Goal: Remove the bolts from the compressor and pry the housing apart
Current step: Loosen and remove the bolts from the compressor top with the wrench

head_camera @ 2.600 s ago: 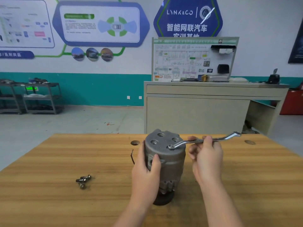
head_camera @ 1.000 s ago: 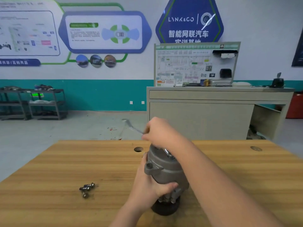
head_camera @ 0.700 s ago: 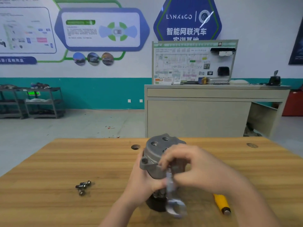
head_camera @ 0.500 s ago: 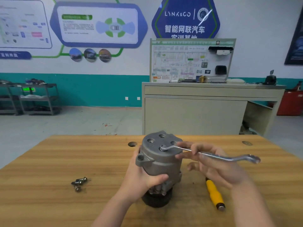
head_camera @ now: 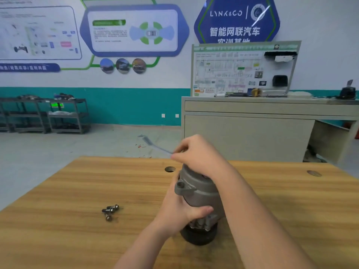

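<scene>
While the compressor (head_camera: 200, 199) stands upright on its dark pulley end near the middle of the wooden table (head_camera: 68, 239), the left hand (head_camera: 178, 208) grips its grey housing from the left, thumb curled across the near face. Above its top, the right hand (head_camera: 198, 154) has its fingers closed on a wrench (head_camera: 155, 145), whose blurred shaft points far-left; its working end is hidden behind the hand, so contact with a bolt cannot be confirmed. Three loose bolts (head_camera: 110, 211) lie clustered on the table, well apart to the left. Two round holes (head_camera: 170, 169) mark the table's far edge. Beyond stands a grey workbench (head_camera: 252, 133).
</scene>
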A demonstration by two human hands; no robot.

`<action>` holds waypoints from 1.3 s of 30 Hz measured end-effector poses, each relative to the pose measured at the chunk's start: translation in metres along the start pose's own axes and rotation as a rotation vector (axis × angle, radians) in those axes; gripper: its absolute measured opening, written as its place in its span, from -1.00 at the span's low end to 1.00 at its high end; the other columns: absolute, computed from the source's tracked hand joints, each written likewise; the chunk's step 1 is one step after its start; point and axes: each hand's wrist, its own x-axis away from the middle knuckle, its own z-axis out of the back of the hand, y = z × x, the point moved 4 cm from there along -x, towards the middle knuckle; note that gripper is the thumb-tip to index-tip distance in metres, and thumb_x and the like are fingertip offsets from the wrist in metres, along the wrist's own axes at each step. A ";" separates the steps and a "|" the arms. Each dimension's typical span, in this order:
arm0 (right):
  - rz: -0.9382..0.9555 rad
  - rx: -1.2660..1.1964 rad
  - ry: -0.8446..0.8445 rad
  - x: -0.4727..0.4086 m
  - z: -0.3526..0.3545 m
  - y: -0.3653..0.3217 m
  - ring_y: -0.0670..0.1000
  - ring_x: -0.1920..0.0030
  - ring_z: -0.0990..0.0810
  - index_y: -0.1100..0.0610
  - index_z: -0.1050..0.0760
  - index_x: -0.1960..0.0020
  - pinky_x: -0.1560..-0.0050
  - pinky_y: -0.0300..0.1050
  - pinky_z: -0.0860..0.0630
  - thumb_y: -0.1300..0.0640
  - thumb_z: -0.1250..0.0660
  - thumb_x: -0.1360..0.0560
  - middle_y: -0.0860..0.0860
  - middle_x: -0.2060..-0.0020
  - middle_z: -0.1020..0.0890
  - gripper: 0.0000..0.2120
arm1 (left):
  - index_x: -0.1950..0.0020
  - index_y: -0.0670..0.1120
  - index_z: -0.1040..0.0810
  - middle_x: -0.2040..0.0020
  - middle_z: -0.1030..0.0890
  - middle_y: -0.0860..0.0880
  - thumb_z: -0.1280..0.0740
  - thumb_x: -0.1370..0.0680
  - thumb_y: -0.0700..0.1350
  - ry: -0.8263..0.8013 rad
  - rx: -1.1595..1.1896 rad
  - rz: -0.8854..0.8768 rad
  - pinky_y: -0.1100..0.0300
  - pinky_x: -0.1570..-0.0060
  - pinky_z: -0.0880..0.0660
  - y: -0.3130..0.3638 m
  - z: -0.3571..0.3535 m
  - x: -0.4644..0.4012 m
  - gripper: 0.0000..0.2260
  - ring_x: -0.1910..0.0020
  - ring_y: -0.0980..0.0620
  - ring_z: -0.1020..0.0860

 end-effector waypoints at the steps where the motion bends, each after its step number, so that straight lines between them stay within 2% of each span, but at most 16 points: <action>1: 0.081 0.029 -0.027 0.012 -0.003 -0.010 -0.10 0.22 -0.61 -0.03 -0.62 0.15 0.15 -0.09 -0.57 -0.03 -0.45 -0.41 -0.13 0.26 -0.64 -0.91 | -0.36 0.00 -0.35 -0.22 -0.57 0.14 -0.64 -0.27 -0.01 -0.016 -0.006 0.010 0.33 -0.15 -0.46 0.000 -0.001 -0.002 -0.24 -0.25 0.13 -0.53; 4: 0.247 0.124 0.080 0.049 0.004 -0.006 -0.21 0.23 -0.52 -0.14 -0.48 0.31 0.23 -0.17 -0.45 -0.22 -0.39 -0.26 -0.21 0.31 -0.58 -0.81 | -0.27 -0.04 -0.48 -0.15 -0.62 0.10 -0.61 -0.26 0.13 -0.044 -0.057 0.041 0.31 -0.07 -0.51 -0.003 -0.002 -0.005 -0.34 -0.19 0.14 -0.56; 6: 0.316 0.024 0.153 0.071 0.015 0.018 -0.21 0.22 -0.51 -0.14 -0.46 0.30 0.23 -0.31 -0.40 -0.27 -0.36 -0.23 -0.26 0.26 -0.57 -0.77 | -0.23 -0.08 -0.48 -0.13 -0.63 0.10 -0.60 -0.26 0.14 -0.039 -0.028 0.065 0.35 -0.03 -0.50 -0.005 0.000 -0.006 -0.35 -0.15 0.15 -0.58; 8: 0.265 -0.385 0.144 0.085 0.025 0.053 -0.16 0.21 -0.57 0.00 -0.50 0.28 0.24 -0.34 -0.45 -0.21 -0.42 -0.32 -0.18 0.16 -0.64 -0.71 | -0.30 -0.10 -0.44 -0.18 -0.61 0.09 -0.62 -0.28 0.08 -0.042 0.006 0.052 0.30 -0.11 -0.49 -0.006 0.001 -0.008 -0.31 -0.20 0.12 -0.56; 11: -0.037 -1.302 0.119 0.083 0.024 0.108 0.00 0.23 -0.66 0.08 -0.59 0.36 0.43 -0.28 -0.49 -0.01 -0.39 -0.43 0.06 0.12 -0.70 -0.75 | -0.41 -0.01 -0.34 -0.27 -0.53 0.17 -0.64 -0.25 0.06 -0.025 0.037 0.011 0.34 -0.19 -0.45 -0.001 0.001 -0.006 -0.18 -0.28 0.16 -0.50; 13: -0.283 -1.480 0.203 0.066 0.022 0.128 -0.06 0.38 -0.65 0.15 -0.62 0.38 0.54 -0.35 -0.46 0.15 -0.37 -0.41 0.11 0.27 -0.69 -0.79 | -0.40 0.08 -0.31 -0.27 -0.50 0.26 -0.65 -0.23 0.04 -0.008 0.033 -0.026 0.47 -0.15 -0.39 0.000 -0.001 -0.002 -0.16 -0.28 0.25 -0.47; 16: -0.443 -1.327 0.242 0.024 0.027 0.126 -0.14 0.55 -0.55 0.31 -0.57 0.25 0.55 -0.40 -0.45 0.35 -0.33 -0.50 0.08 0.47 -0.60 -0.84 | -0.37 0.25 -0.27 -0.28 -0.49 0.26 -0.66 -0.19 0.07 0.015 0.035 -0.024 0.47 -0.16 -0.39 -0.002 -0.001 0.004 -0.14 -0.29 0.24 -0.47; 19: -0.434 -0.929 0.132 -0.014 0.021 0.093 -0.12 0.57 -0.49 0.37 -0.51 0.10 0.54 -0.37 -0.43 0.36 -0.36 -0.50 0.14 0.39 -0.55 -0.94 | -0.34 0.33 -0.25 -0.29 -0.49 0.25 -0.66 -0.17 0.12 0.030 0.025 -0.013 0.40 -0.20 -0.41 -0.004 -0.001 0.007 -0.13 -0.30 0.24 -0.46; 21: -0.301 -0.560 -0.016 -0.028 0.010 0.056 -0.13 0.52 -0.50 0.32 -0.58 0.14 0.48 -0.33 -0.45 0.24 -0.42 -0.47 0.13 0.35 -0.61 -0.88 | -0.35 0.29 -0.25 -0.28 -0.50 0.24 -0.66 -0.16 0.13 0.035 -0.005 -0.009 0.30 -0.23 -0.42 -0.004 -0.001 0.006 -0.12 -0.30 0.23 -0.46; 23: -0.059 -0.232 -0.164 -0.025 0.001 0.014 -0.15 0.36 -0.58 0.12 -0.68 0.13 0.25 -0.23 -0.54 0.01 -0.49 -0.40 0.00 0.27 -0.70 -0.82 | -0.37 0.20 -0.27 -0.28 -0.51 0.21 -0.66 -0.17 0.13 0.036 -0.024 -0.009 0.24 -0.25 -0.43 -0.004 -0.001 0.003 -0.13 -0.30 0.20 -0.47; 26: 0.261 -0.171 -0.445 0.014 -0.008 -0.026 -0.21 0.15 -0.62 -0.10 -0.66 0.10 0.01 -0.14 -0.55 -0.18 -0.50 -0.30 -0.19 0.21 -0.69 -0.76 | -0.34 0.09 -0.42 -0.27 -0.54 0.16 -0.61 -0.25 0.14 -0.023 -0.119 -0.022 0.16 -0.29 -0.43 -0.001 -0.003 0.000 -0.28 -0.31 0.19 -0.48; 28: 0.365 -0.205 -0.461 0.044 -0.001 -0.022 -0.22 0.16 -0.61 -0.18 -0.63 0.12 0.09 -0.22 -0.53 -0.20 -0.50 -0.22 -0.18 0.22 -0.67 -0.74 | -0.35 0.14 -0.37 -0.34 -0.40 0.31 -0.57 -0.33 0.09 -0.005 -0.228 -0.077 0.36 -0.32 -0.34 -0.001 -0.004 0.000 -0.34 -0.38 0.27 -0.35; 30: 0.442 -0.251 -0.349 0.072 0.015 0.004 -0.22 0.20 -0.58 -0.22 -0.63 0.14 0.20 -0.33 -0.46 -0.20 -0.49 -0.16 -0.20 0.23 -0.64 -0.72 | -0.31 0.16 -0.32 -0.21 -0.36 0.46 -0.58 -0.35 -0.03 0.059 -0.214 -0.080 0.60 -0.18 -0.23 -0.003 -0.001 0.001 -0.36 -0.36 0.29 -0.35; 34: 0.553 -0.720 -0.183 0.102 0.028 0.068 0.05 0.18 -0.57 -0.01 -0.65 0.08 0.16 -0.07 -0.48 -0.28 -0.43 -0.34 0.00 0.19 -0.64 -0.63 | -0.37 0.07 -0.31 -0.25 -0.51 0.23 -0.68 -0.19 0.01 -0.007 -0.037 -0.006 0.35 -0.21 -0.41 -0.008 0.000 -0.003 -0.15 -0.28 0.20 -0.48; 37: 0.573 -1.339 -0.332 0.098 0.016 0.096 0.14 0.06 -0.58 0.32 -0.50 -0.01 0.01 -0.05 -0.51 0.01 -0.18 -0.56 0.23 0.07 -0.59 -0.64 | -0.36 0.13 -0.32 -0.23 -0.49 0.31 -0.66 -0.20 0.08 -0.010 -0.001 -0.005 0.44 -0.15 -0.41 -0.004 0.000 -0.003 -0.17 -0.25 0.29 -0.48; 39: 0.540 -1.762 -0.447 0.092 0.015 0.104 0.24 0.04 -0.54 0.38 -0.42 -0.01 0.03 0.07 -0.51 0.02 0.00 -0.58 0.32 0.04 -0.51 -0.57 | -0.38 0.11 -0.32 -0.23 -0.49 0.31 -0.66 -0.19 0.11 -0.011 0.018 0.012 0.35 -0.19 -0.44 -0.003 0.000 -0.003 -0.15 -0.26 0.27 -0.48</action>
